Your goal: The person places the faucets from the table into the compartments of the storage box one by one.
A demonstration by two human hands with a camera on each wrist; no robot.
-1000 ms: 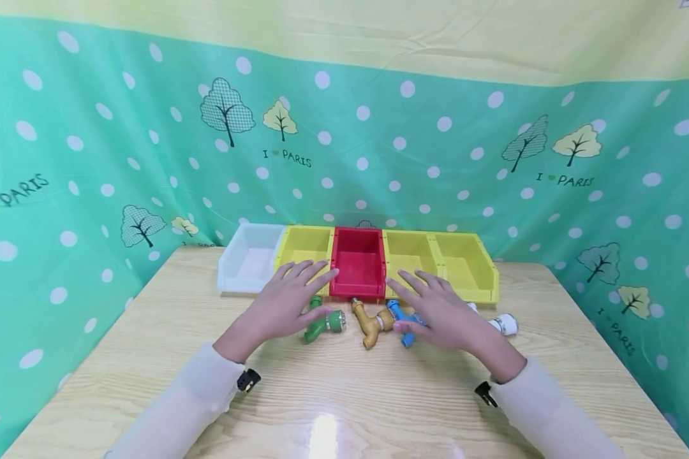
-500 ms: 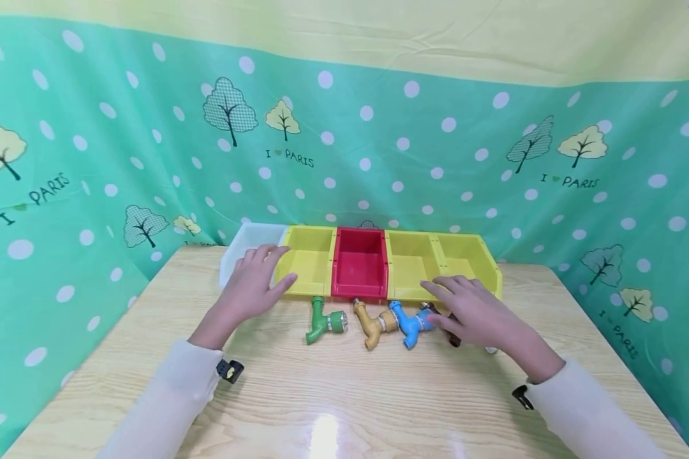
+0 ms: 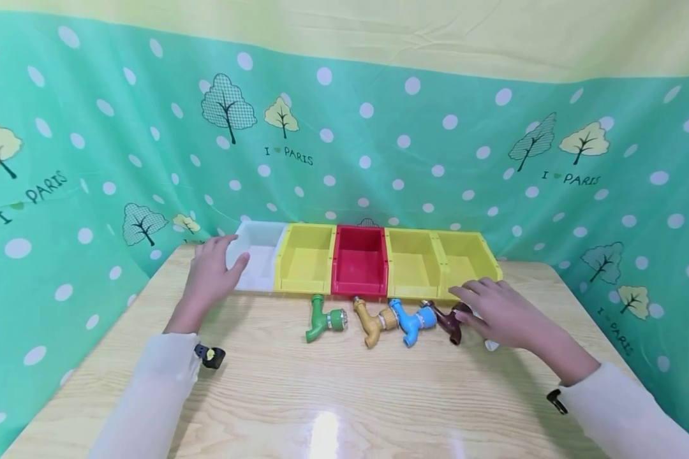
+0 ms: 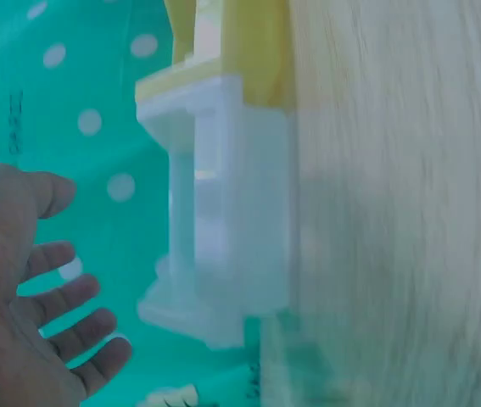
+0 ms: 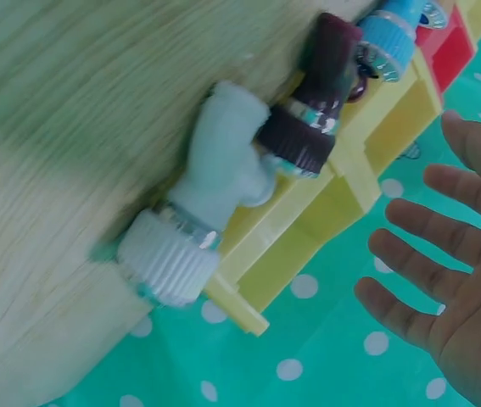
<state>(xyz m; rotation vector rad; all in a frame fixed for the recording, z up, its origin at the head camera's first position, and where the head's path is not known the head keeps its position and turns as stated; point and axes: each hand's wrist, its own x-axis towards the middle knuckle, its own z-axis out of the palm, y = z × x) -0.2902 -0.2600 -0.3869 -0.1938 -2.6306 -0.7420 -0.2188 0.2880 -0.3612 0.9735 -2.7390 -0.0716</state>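
Note:
My left hand point(image 3: 209, 271), fingers spread, hovers at the left end of the bin row, beside the white bin point(image 4: 265, 203). My right hand point(image 3: 502, 313) is held over the right end of the faucet row with its fingers extended and nothing in them. Beneath it lies a white faucet point(image 5: 223, 161), mostly hidden in the head view. Left of that, a dark brown faucet point(image 3: 450, 322), a blue faucet point(image 3: 413, 322), a tan faucet point(image 3: 373, 322) and a green faucet point(image 3: 324, 320) lie on the table in front of the bins.
Joined side by side at the table's back are the white bin, a yellow bin point(image 3: 306, 261), a red bin point(image 3: 360, 261) and two more yellow bins on the right. A green dotted curtain point(image 3: 344, 146) hangs behind the wooden table point(image 3: 321, 382).
Both hands have spread apart, the left moving left to the white bin's side and the right moving rightward. The brown faucet has come into sight; the faucets have stayed put.

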